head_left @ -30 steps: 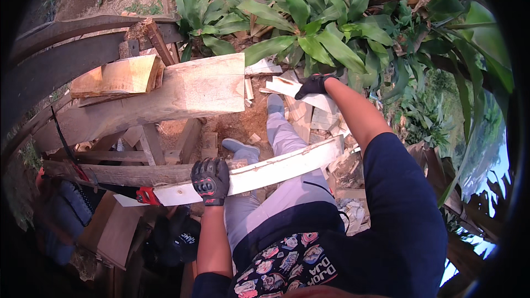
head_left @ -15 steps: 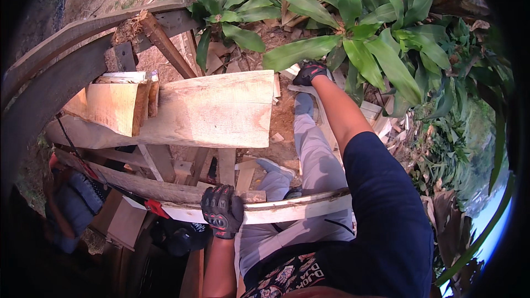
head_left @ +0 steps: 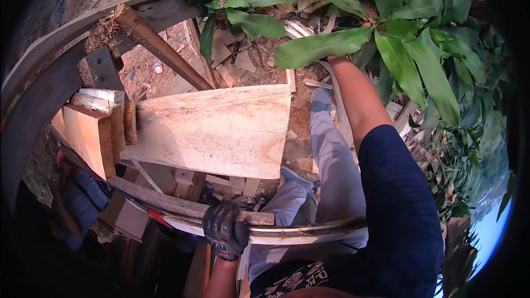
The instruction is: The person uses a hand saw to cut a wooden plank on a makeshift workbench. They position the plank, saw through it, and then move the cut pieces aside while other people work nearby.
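Note:
My left hand [head_left: 225,230], in a black padded glove, is wrapped over a long narrow wooden plank [head_left: 309,232] that runs across in front of my body. Another rough wooden strip [head_left: 182,194] lies along it and reaches up to the fingers. My right arm [head_left: 359,91] stretches forward, and a broad green leaf [head_left: 320,47] covers the hand, so its fingers are hidden. Beyond the plank a wide pale board [head_left: 210,132] lies flat, with several thick sawn wood pieces [head_left: 91,138] stacked at its left end.
A curved-looking timber rail [head_left: 55,47] and a slanting wooden post [head_left: 160,47] stand at the far left. Leafy plants [head_left: 408,55] crowd the right. Wood scraps [head_left: 243,58] litter the ground. A person in blue jeans [head_left: 85,201] is at the lower left.
My right hand has slipped from sight behind the leaf. The view has shifted, so the boards appear lower. My left hand keeps its hold on the plank.

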A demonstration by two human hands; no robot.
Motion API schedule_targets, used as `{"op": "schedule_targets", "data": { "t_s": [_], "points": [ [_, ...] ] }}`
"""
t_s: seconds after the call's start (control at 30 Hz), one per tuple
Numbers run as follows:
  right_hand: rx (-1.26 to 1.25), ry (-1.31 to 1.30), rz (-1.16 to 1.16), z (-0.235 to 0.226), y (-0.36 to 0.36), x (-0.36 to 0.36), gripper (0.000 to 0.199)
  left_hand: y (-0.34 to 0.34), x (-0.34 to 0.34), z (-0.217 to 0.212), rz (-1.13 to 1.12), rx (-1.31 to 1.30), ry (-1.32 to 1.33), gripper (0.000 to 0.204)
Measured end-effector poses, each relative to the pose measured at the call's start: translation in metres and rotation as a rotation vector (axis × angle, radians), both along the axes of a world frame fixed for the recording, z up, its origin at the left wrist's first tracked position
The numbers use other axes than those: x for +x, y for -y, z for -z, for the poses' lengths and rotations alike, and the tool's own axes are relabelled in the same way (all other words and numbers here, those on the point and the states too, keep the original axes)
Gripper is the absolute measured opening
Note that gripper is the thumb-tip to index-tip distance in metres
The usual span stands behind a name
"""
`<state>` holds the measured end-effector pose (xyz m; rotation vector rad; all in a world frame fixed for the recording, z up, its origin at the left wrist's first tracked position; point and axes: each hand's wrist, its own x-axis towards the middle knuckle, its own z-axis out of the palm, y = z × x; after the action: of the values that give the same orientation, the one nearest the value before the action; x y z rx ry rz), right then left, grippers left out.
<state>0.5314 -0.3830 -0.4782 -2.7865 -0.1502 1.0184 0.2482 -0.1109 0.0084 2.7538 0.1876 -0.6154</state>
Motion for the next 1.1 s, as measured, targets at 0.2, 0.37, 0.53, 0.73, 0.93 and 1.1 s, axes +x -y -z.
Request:
{"op": "schedule_targets", "data": {
  "t_s": [0.2,0.37,0.53,0.73,0.93,1.1],
  "points": [
    [0.207,-0.075,-0.331,0.003,-0.025,-0.084,0.078,0.002,0.0,0.0,0.021,0.015,-0.06,0.038],
    [0.241,-0.313,-0.306,0.002,-0.09,-0.146,0.091,0.004,-0.008,0.0,0.013,0.001,-0.085,0.04],
    [0.05,-0.158,-0.313,0.037,-0.082,-0.172,0.089,0.003,-0.007,0.003,0.033,0.018,-0.102,0.045],
    [-0.01,-0.558,0.334,0.006,-0.052,-0.161,0.121,0.002,-0.015,0.004,0.046,0.026,-0.052,0.043],
    [-0.046,-0.672,0.384,-0.035,0.016,-0.163,0.123,-0.001,-0.023,0.002,0.02,-0.016,-0.019,0.044],
    [0.029,-0.68,0.503,-0.028,0.168,-0.137,0.106,0.0,-0.009,0.007,0.096,-0.021,0.04,0.044]
  ]
}}
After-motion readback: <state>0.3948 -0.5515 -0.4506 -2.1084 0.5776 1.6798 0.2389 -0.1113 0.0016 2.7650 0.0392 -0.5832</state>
